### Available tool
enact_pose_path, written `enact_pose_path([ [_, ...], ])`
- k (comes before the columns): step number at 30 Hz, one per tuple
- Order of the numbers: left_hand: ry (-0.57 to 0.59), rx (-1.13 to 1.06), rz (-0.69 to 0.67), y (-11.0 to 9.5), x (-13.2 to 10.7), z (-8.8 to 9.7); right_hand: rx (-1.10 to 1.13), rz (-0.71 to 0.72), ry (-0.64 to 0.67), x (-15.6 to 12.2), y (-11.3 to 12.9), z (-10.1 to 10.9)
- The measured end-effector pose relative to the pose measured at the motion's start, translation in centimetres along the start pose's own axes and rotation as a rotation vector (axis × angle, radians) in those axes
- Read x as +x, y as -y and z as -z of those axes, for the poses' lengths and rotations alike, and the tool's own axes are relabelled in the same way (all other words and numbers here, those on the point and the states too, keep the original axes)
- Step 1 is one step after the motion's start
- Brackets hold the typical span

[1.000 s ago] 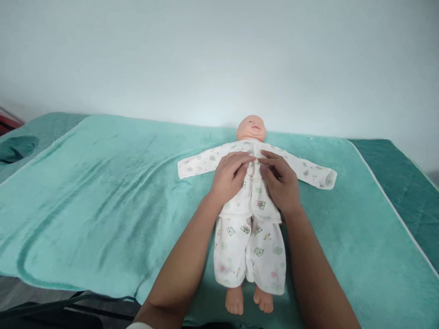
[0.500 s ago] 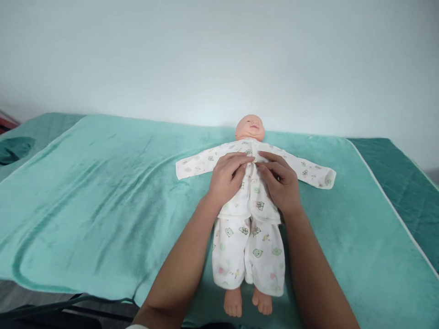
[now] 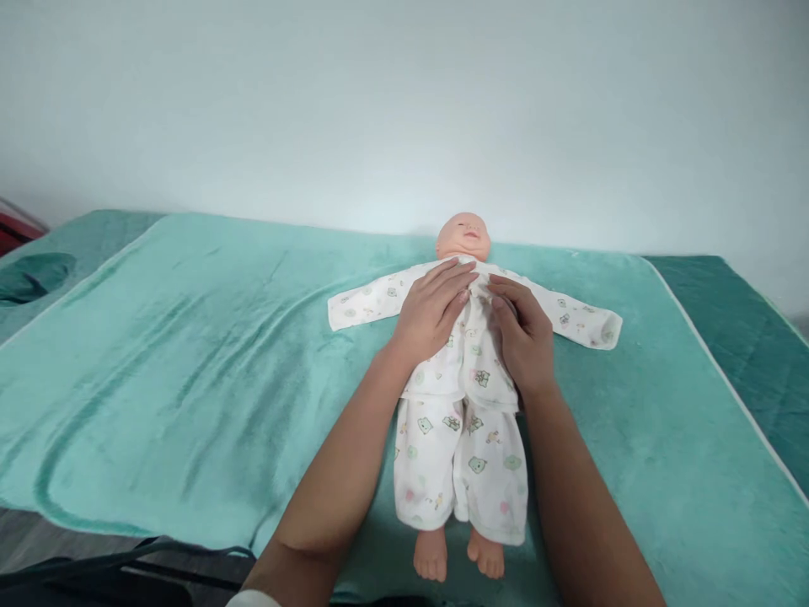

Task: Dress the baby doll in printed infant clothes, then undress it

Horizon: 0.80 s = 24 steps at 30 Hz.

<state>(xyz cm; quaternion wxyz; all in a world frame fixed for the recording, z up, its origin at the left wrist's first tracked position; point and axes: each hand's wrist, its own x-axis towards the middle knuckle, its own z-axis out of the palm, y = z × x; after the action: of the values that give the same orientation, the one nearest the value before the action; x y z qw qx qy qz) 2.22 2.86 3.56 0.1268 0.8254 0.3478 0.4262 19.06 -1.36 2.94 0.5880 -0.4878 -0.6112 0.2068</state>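
A baby doll lies face up, its arms spread and its bare feet toward me. It wears a white printed shirt and matching pants. My left hand rests on the chest of the shirt with its fingers stretched out flat, the thumb near the front opening. On the other side of that opening, my right hand has its thumb and fingers closed on the shirt's front edge. My fingers hide the upper part of the fastening.
Beneath the doll spreads a wrinkled light-green blanket, over a darker green quilted cover that shows at both sides. A pale wall stands behind. At the lower left are a dark strap and grey floor.
My left hand has gone from a pinch at the front opening to lying flat, fingers reaching higher on the chest. My right fingers have moved slightly away from the left ones.
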Motion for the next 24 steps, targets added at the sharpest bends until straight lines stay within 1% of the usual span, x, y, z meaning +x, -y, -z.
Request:
enact_pose_path([
  [2, 0.054, 0.025, 0.018, 0.3, 0.6, -0.1, -0.055, 0.003, 0.055, 0.0, -0.3, 0.0],
  [4, 0.085, 0.058, 0.059, 0.4, 1.0, -0.2, -0.129, 0.026, 0.113, 0.1, -0.6, 0.0],
  [9, 0.073, 0.064, 0.145, 0.1, 1.1, -0.3, -0.244, 0.085, 0.220, 1.2, -0.8, 0.0],
  [15, 0.062, 0.025, 0.198, 0.2, 1.1, -0.5, -0.286, 0.042, 0.226, 2.3, -1.2, -0.2],
  [20, 0.046, -0.023, 0.205, 0.7, 1.1, -0.6, -0.293, 0.020, 0.235, 2.7, -1.8, -0.4],
  [24, 0.040, -0.044, 0.205, 0.6, 1.2, -0.5, -0.254, -0.059, 0.225, 3.2, -2.5, -0.6],
])
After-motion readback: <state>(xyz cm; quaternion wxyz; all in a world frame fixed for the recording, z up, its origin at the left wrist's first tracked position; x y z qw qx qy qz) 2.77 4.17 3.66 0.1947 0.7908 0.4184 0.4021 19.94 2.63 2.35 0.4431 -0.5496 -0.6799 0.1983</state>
